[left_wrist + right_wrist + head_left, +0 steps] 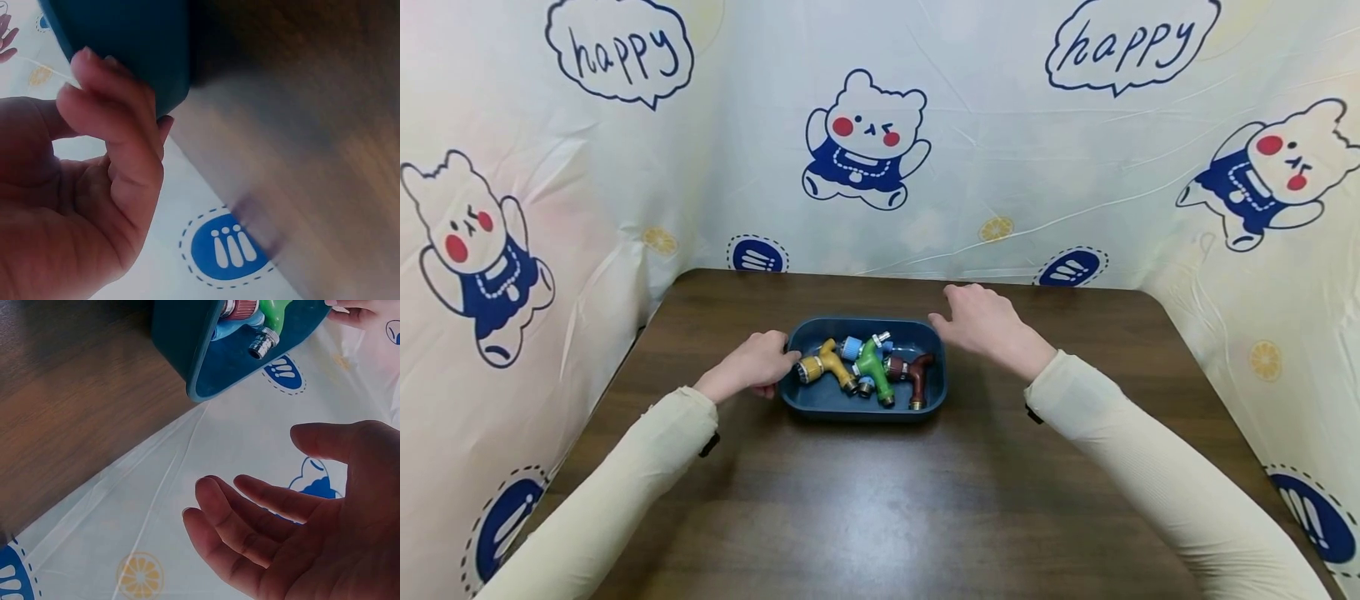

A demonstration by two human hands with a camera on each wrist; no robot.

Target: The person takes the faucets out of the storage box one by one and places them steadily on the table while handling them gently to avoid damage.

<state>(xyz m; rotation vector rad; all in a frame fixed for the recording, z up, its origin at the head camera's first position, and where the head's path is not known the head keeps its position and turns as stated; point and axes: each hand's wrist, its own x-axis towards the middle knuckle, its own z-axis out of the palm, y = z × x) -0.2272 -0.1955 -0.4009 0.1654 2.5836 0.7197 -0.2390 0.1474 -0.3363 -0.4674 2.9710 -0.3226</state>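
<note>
Clearly the left hand [752, 362] grips the left end of a dark blue tray [865, 413], fingers curled against its wall and thumb at the rim; the right hand [985, 325] is open, fingers loosely bent and thumb apart, just beside the tray's right end and not touching it; inside the tray lie branching tap-like fittings, a yellow fitting [830, 360] at the left, a green fitting [871, 364] in the middle lying over a blue fitting [852, 347], and a maroon fitting [919, 377] at the right; any lettering on them is too small to read; the tray sits toward the far side of a brown wood-grain table [880, 517]; beyond it hangs a pale printed sheet [985, 150], where two cloud-shaped speech bubbles, a left bubble [617, 54] and a right bubble [1131, 46], both read "happy" in dark blue lower-case script; between them is a winking bear [863, 142] in blue; lower down, a blue oval [758, 255] with a dashed border carries white strokes resembling exclamation marks.
</note>
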